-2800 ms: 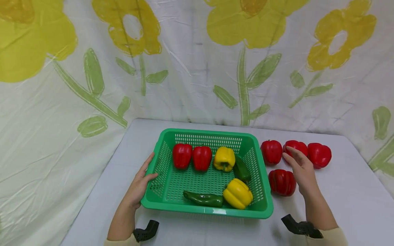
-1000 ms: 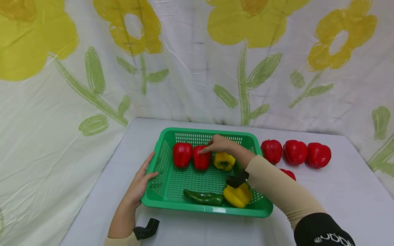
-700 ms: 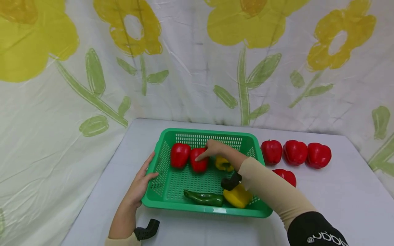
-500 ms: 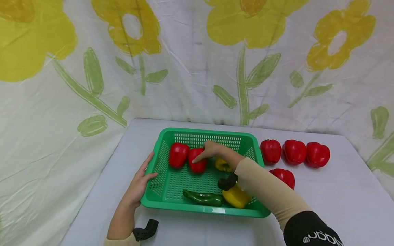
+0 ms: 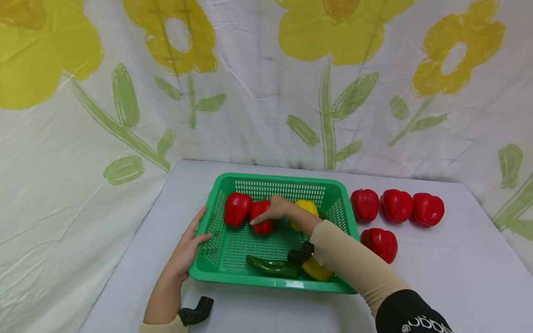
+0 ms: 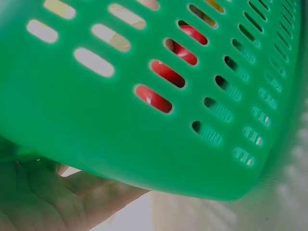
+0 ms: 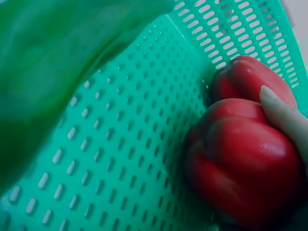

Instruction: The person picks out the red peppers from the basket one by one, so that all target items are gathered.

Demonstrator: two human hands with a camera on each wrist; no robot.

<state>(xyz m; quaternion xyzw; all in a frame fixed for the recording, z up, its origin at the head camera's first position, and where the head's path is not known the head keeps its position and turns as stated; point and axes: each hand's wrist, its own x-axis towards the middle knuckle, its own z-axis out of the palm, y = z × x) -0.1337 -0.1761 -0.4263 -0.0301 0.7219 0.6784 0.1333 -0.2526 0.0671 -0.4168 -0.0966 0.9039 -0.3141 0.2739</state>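
Observation:
My left hand [image 5: 185,252] holds the left rim of a green plastic basket [image 5: 266,280], thumb over the edge and fingers along the outside. Inside the basket, my right hand [image 5: 276,209] grips a red bell pepper [image 5: 261,227], the thumb [image 7: 284,113] lying across it in the right wrist view. Right beside that pepper, to its left, sits another red bell pepper [image 5: 238,210]. A yellow bell pepper [image 5: 306,206] shows behind the right forearm. Toward the front lie a long green pepper [image 5: 272,267] and a second yellow bell pepper [image 5: 317,269], partly covered by the sleeve and wrist camera.
Right of the basket, three red bell peppers [image 5: 397,206] form a row on the white table [image 5: 458,259]. One more red bell pepper [image 5: 380,244] lies nearer, close to the basket's right side. A flower-painted cloth [image 5: 250,83] hangs behind the table.
My right hand came from over the peppers at right into the basket and took hold of the red bell pepper. Both red peppers inside have since shifted left. The left hand stays on the rim.

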